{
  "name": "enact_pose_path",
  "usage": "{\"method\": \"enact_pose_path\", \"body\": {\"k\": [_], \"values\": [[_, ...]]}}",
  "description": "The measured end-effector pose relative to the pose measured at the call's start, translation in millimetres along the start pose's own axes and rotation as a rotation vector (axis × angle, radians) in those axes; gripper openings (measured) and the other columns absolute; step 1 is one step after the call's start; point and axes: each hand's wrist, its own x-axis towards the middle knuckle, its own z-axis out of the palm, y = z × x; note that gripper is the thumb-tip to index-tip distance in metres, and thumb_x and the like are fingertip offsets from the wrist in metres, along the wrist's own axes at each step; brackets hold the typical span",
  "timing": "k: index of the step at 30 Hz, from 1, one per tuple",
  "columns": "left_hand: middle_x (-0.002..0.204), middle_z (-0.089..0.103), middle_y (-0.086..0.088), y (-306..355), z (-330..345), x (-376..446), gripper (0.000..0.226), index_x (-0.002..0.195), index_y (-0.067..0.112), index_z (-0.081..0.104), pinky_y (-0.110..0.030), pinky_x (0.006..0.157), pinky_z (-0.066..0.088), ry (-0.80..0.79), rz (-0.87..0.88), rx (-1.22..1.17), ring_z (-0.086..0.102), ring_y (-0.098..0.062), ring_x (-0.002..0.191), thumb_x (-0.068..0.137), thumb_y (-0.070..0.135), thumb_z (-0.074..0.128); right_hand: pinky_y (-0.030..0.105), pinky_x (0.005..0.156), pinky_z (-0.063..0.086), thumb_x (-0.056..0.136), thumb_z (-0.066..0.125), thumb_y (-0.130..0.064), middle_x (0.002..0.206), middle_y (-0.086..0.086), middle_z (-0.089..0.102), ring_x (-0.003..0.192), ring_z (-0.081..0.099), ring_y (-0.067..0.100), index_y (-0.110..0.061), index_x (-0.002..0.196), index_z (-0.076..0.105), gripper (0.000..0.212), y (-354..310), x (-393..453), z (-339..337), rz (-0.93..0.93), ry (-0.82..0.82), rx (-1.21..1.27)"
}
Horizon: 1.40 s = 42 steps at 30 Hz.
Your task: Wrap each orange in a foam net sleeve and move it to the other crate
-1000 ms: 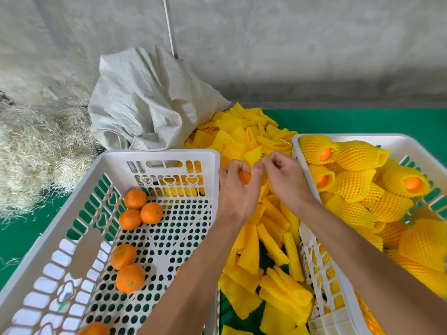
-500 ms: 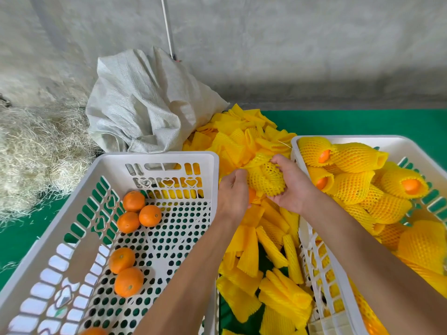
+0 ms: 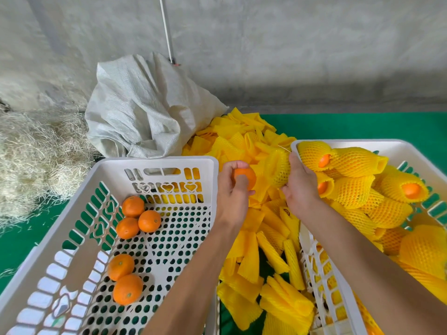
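Note:
My left hand (image 3: 233,189) grips a bare orange (image 3: 245,176) just past the far right corner of the left white crate (image 3: 154,163). Close to its right, my right hand (image 3: 298,187) holds a yellow foam net sleeve (image 3: 278,168), stretched open towards the orange, which is still outside it. Several bare oranges (image 3: 139,217) lie in the left crate. The right white crate (image 3: 348,142) is filled with several oranges in yellow net sleeves (image 3: 350,163).
A pile of flat yellow foam sleeves (image 3: 263,252) lies on the green mat between the two crates. Behind the left crate stand a white woven sack (image 3: 145,117) and a heap of straw (image 3: 36,153). A grey concrete wall closes the back.
My right hand has lifted a sleeve off the pile and opened it. My left hand has turned, so the orange it holds now shows beside the sleeve.

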Motion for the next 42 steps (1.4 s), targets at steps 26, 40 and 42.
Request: {"method": "enact_pose_path", "body": {"k": [26, 40, 42], "values": [[0.079, 0.072, 0.01, -3.6, -2.0, 9.8, 0.059, 0.09, 0.02, 0.055, -0.024, 0.067, 0.057, -0.057, -0.142, -0.195, 0.068, -0.006, 0.072, 0.055, 0.052, 0.091, 0.034, 0.074, 0.054, 0.104, 0.058, -0.04, 0.092, 0.002, 0.067, 0.086, 0.064, 0.015, -0.02, 0.096, 0.065, 0.023, 5.6, -17.6, 4.8, -0.609, -0.145, -0.398], [0.084, 0.067, -0.001, -13.2, 3.4, 7.8, 0.035, 0.088, 0.024, 0.07, -0.031, 0.062, 0.046, 0.13, 0.02, 0.308, 0.053, -0.01, 0.065, 0.08, 0.055, 0.082, 0.037, 0.057, 0.055, 0.1, 0.067, -0.022, 0.093, 0.009, 0.062, 0.075, 0.062, 0.02, -0.004, 0.106, 0.073, 0.02, 1.4, -26.4, -1.7, -1.458, -0.122, -0.903], [0.078, 0.063, -0.001, -15.0, 2.7, 8.7, 0.029, 0.084, 0.023, 0.071, -0.028, 0.058, 0.043, 0.107, 0.061, 0.347, 0.05, -0.01, 0.062, 0.088, 0.052, 0.077, 0.037, 0.054, 0.056, 0.101, 0.064, -0.025, 0.093, 0.01, 0.063, 0.073, 0.063, 0.021, -0.003, 0.106, 0.074, 0.025, -0.8, -26.3, -3.1, -1.494, -0.152, -0.95]]}}
